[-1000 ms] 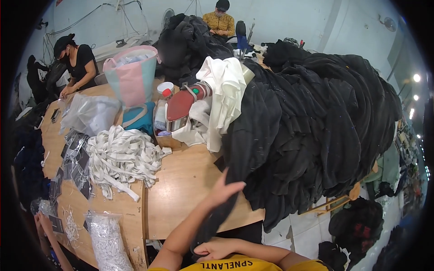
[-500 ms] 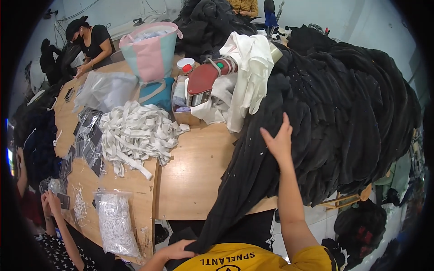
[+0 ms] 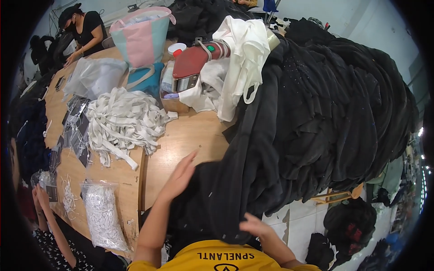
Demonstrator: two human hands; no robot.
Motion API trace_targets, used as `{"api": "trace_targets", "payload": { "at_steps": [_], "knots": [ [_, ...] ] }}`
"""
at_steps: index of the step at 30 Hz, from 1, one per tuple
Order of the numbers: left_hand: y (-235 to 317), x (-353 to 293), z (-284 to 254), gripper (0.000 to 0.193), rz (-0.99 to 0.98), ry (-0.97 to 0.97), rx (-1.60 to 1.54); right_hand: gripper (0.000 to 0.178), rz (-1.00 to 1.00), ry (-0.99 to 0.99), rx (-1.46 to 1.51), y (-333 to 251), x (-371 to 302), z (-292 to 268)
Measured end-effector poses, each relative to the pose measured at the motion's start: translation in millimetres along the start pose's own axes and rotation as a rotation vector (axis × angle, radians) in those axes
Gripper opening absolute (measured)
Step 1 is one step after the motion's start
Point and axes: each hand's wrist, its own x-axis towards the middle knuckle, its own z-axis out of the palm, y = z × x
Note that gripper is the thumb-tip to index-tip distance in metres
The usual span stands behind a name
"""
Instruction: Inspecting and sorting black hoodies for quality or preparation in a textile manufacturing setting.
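Note:
A long piece of black cloth (image 3: 226, 189) hangs over the table's front edge and down against my yellow shirt. At its left side my left hand (image 3: 179, 178) is held flat, fingers stretched out and nothing in them, by the bare tabletop. Low on the right, my right hand (image 3: 257, 226) is slightly blurred. Its fingers look stretched apart beside the cloth's lower right edge; whether they touch it I cannot tell. Further right, a large heap of black cloth (image 3: 334, 113) covers the table and runs into this piece.
Left on the wooden table (image 3: 185, 140) lie white straps (image 3: 122, 122) and a bag of white bits (image 3: 105, 217). Behind stand a pink-and-blue basket (image 3: 140, 43) and a box with a red cutter (image 3: 194, 61) and white cloth (image 3: 242, 54). Co-workers are at the left.
My left hand has let go of the cloth's lower end and moved up onto its left side. My right hand has come down from the heap towards me. The cloth is spread wider.

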Motion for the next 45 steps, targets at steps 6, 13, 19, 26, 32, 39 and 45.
{"api": "trace_targets", "payload": {
  "at_steps": [6, 13, 19, 26, 32, 39, 45],
  "knots": [
    [-1.8, 53.1, 77.7, 0.058, -0.192, -0.278, -0.283, 0.04, -0.416, -0.187, -0.864, -27.5, -11.9, 32.5],
    [-11.1, 9.2, 44.5, 0.057, -0.319, -0.235, -0.443, 0.035, -1.064, 0.557, -0.875, -107.5, -16.3, 17.8],
    [-11.4, -18.6, 26.9, 0.052, -0.352, -0.176, -0.076, 0.042, -0.604, 0.692, -0.317, -115.3, 47.1, -11.8],
    [41.1, -42.4, -83.6, 0.014, -0.117, 0.376, -0.276, 0.032, -1.101, 0.767, 0.53, -108.6, -36.8, -89.3],
    [63.1, -54.2, -94.3, 0.036, -0.4, -0.451, -0.026, 0.028, -0.533, 1.116, -0.818, -99.2, -35.6, -108.7],
    [26.8, -53.6, -31.7, 0.025, -0.192, -0.256, 0.173, 0.036, -0.64, 0.645, -1.099, -132.1, 2.9, -71.8],
    [87.6, -113.3, -61.6, 0.014, -0.195, -0.044, 0.316, 0.059, -0.235, 0.648, -1.318, -125.7, -20.9, -96.5]
  ]
}}
